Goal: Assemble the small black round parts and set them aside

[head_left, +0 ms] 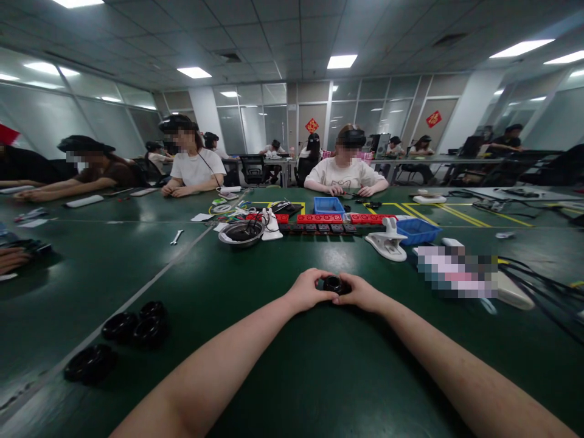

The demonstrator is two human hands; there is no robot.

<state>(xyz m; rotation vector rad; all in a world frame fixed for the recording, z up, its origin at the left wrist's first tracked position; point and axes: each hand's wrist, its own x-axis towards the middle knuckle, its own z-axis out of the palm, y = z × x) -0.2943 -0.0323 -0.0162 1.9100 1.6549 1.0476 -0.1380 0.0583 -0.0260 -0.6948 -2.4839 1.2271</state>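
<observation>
Both my hands meet around a small black ring-shaped piece (333, 284) at the middle of the green table (283, 365). My left hand (311, 288) grips it from the left, thumb in front and fingers behind. From the right, my right hand (360, 292) closes on the same piece, its thumb close to the left thumb. The round opening of the piece faces up; its lower part is partly hidden by my fingers. To the left lie several glossy black rings, among them one near ring (90, 364) apart from a cluster (149, 331).
Beyond my hands stand red power strips (319, 219), a metal bowl (241, 233), a white clamp stand (389, 242) and blue trays (417, 231). A wrench (176, 237) lies left. Cables (538, 280) run along the right. A person (347, 167) sits opposite; others work around.
</observation>
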